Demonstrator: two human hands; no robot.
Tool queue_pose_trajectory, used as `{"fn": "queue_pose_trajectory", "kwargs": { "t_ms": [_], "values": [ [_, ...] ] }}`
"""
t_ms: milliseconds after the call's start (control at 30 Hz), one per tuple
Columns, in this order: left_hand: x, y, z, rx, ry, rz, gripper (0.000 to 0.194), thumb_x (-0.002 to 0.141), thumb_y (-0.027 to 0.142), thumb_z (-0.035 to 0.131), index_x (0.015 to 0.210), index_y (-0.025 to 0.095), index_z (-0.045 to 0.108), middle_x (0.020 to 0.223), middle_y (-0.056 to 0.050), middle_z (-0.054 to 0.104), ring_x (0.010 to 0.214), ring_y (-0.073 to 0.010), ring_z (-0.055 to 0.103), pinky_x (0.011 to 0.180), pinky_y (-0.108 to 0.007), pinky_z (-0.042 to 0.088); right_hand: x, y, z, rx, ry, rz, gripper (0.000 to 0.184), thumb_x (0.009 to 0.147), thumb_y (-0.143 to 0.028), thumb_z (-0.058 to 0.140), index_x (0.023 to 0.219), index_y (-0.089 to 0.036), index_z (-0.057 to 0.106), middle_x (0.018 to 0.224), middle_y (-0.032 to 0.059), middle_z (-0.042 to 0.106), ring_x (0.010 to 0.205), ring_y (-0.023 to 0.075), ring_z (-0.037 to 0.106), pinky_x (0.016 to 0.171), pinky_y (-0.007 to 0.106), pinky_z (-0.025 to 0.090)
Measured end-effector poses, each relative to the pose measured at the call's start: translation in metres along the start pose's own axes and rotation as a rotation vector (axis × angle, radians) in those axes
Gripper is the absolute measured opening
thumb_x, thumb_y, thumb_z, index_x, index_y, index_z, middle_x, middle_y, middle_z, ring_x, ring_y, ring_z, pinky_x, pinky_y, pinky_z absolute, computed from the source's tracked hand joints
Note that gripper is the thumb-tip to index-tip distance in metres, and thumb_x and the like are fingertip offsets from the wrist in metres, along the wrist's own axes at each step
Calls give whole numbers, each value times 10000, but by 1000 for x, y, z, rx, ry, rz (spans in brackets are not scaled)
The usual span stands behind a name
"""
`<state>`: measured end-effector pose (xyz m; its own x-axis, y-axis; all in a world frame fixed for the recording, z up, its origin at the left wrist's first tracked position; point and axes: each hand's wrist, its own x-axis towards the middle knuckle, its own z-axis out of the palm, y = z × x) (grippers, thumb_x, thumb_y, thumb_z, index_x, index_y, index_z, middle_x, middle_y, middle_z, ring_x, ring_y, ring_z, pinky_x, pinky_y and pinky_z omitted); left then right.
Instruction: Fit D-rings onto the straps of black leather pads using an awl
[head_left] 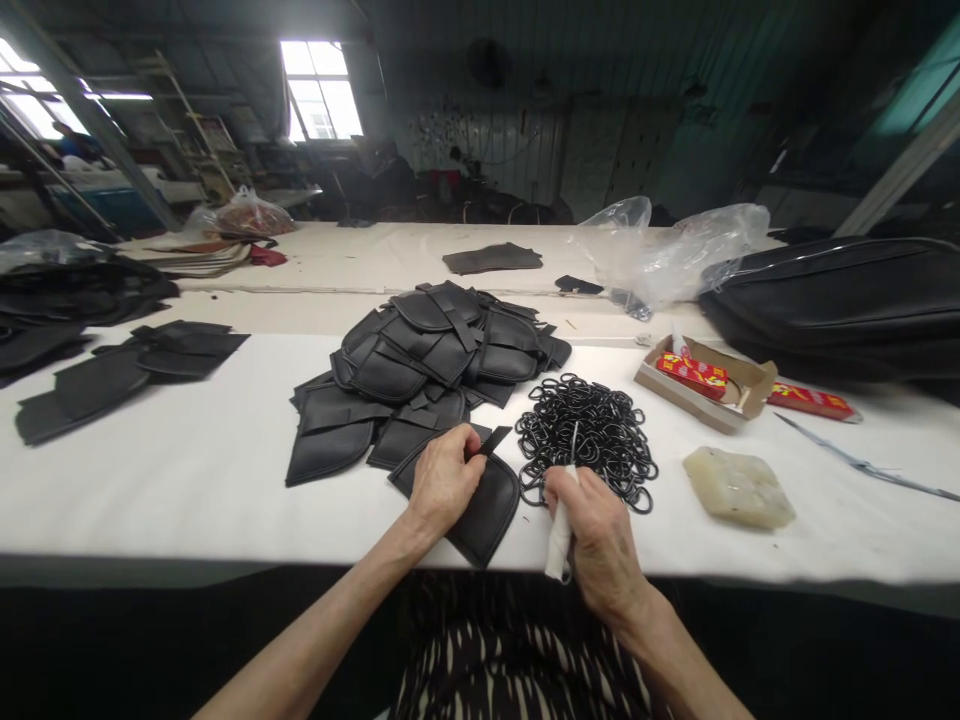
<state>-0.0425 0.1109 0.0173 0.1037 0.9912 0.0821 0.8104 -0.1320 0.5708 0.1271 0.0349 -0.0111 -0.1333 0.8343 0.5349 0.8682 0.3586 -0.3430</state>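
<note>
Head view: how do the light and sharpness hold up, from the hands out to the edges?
In the head view, the window is blown out against a dim background; the left hand and right hand look fairly sharp; the plastic bag catches pale glare; the black bag looks stretched, its lower right edge smeared by blur.

- Garment (517,675): black or very dark, patterned with cream, elongated, uneven streaks, mostly running lengthwise.
- Left hand (446,480), right hand (600,535) and both forearms: bare.
</note>
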Motion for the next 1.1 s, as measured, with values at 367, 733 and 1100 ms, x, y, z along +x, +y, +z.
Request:
{"fn": "queue_pose_trajectory", "kwargs": {
  "t_ms": [367,733,1100],
  "values": [
    [-20,1,-14,-253,19,-24,162,720,220,497,603,223,385,456,93,323,433,-99,334,474,-223,254,37,3,5,-98,-259,-184,175,836,-37,500,769,-188,556,724,36,560,723,197,479,653,289,330],
    [-46,-10,-21,-481,-114,-147,146,736,285,515,679,181,599,542,49,452,491,-111,391,473,-229,278,42,5,4,36,-297,-35,155,828,-63,503,882,-206,527,763,-12,524,698,145,491,624,218,347],
    [-41,-19,-13,-566,-109,-166,161,709,315,535,641,178,585,565,39,510,516,-122,435,524,-234,332,53,-9,9,37,-406,-122,218,791,-10,444,826,-203,538,711,-14,464,663,149,436,594,232,290]
  ]
}}
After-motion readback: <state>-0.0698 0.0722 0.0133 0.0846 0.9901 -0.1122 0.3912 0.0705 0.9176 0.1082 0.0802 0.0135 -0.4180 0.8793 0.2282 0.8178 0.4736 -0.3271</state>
